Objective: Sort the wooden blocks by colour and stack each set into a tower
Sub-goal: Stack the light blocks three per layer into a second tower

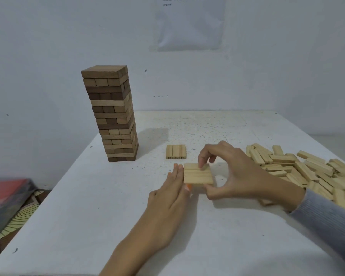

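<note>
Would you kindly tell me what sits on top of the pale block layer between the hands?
Only fingertips of the right hand rest on the pale block layer; no block is stacked on it. The left hand presses its side. Its underside is hidden.

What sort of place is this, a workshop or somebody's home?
Most likely a plain room indoors, perhaps at home, set up for a tabletop activity: a white table against a white wall, a printed sheet stuck on that wall, and a patterned floor mat beside the table.

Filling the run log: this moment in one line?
left hand: flat against pale blocks | right hand: pinching them | brown tower: standing
</note>
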Available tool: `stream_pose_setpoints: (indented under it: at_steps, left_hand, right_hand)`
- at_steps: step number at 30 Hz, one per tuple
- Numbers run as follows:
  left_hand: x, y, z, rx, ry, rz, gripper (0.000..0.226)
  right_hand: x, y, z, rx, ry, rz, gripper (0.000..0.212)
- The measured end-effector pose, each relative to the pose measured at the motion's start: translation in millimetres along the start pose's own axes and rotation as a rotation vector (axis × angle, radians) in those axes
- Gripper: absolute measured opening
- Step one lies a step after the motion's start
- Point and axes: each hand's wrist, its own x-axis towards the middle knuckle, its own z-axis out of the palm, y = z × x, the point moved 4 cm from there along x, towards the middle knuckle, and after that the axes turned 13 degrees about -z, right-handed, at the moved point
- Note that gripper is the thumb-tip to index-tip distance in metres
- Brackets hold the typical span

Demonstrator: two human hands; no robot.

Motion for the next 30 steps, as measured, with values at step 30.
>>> stream_pose_setpoints:
  at_steps: [30]
  left_hand:
    - [108, -27, -35, 0.385, 0.193, 0.041, 0.048]
  right_hand:
    - [82, 67, 35, 0.009, -0.037, 0.179, 0.028]
